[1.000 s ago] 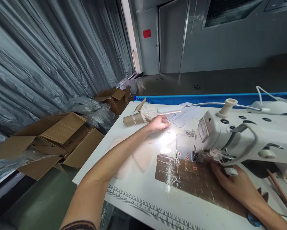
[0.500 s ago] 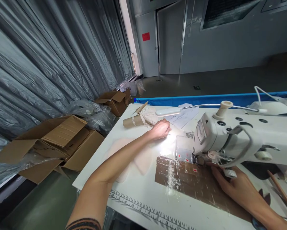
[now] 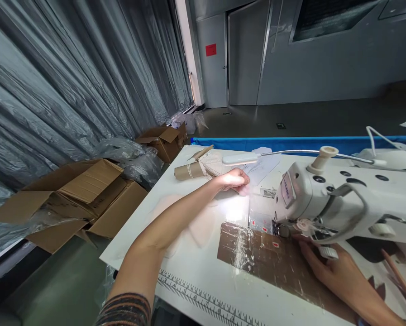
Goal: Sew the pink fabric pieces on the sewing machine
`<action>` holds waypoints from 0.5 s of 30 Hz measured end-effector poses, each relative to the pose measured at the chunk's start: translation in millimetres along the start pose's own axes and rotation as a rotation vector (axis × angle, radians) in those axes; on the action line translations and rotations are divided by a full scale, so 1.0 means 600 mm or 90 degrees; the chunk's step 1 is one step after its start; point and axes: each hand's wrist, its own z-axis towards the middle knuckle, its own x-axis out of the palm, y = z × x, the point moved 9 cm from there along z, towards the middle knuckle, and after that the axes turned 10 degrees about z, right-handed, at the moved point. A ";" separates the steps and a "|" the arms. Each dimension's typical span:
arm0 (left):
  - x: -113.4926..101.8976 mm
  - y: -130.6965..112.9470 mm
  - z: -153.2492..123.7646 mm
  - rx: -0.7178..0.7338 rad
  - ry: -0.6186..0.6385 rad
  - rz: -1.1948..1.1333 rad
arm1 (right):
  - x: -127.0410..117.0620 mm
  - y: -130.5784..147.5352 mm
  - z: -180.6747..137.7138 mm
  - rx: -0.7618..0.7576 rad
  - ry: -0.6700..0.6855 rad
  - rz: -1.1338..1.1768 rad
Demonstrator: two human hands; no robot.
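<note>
My left hand [image 3: 236, 179] is closed in a pinch over the brightly lit part of the table, left of the sewing machine [image 3: 308, 194]. A wisp of pale sheer material [image 3: 245, 190] shows at its fingertips, partly lost in the glare. Beside the presser foot [image 3: 283, 230], my right hand [image 3: 331, 269] has its thumb and forefinger drawn together. The machine's knob and guard partly hide those fingers, so what they hold cannot be made out. Below them lies a brown, tape-covered board [image 3: 267, 262] with small red marks. Pale sheer fabric pieces [image 3: 199, 226] lie under my left forearm.
A lamp head [image 3: 240, 158] on a bendable stem hangs over the table. Behind my left hand are a brown roll [image 3: 189, 171] and a paper sheet [image 3: 262, 170]. A printed ruler [image 3: 203, 299] runs along the front edge. Open cardboard boxes [image 3: 90, 185] stand at left.
My left hand has moved slightly right, with pale material now showing at its fingertips. My right hand stays beside the presser foot. The camera view has shifted a little.
</note>
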 end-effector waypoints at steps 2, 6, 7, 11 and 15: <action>-0.008 0.011 0.004 -0.012 -0.031 0.025 | 0.003 -0.002 0.000 -0.011 -0.001 -0.005; -0.032 0.009 0.001 0.007 -0.116 0.105 | 0.006 -0.005 -0.002 -0.008 0.000 -0.018; -0.038 0.005 -0.004 0.017 -0.133 0.133 | 0.006 -0.003 -0.003 -0.008 0.002 -0.024; -0.059 -0.020 -0.047 0.079 -0.190 0.259 | 0.007 0.011 -0.005 -0.007 0.023 -0.035; -0.079 -0.037 -0.119 0.139 -0.228 0.347 | 0.010 0.021 -0.007 -0.008 0.033 -0.052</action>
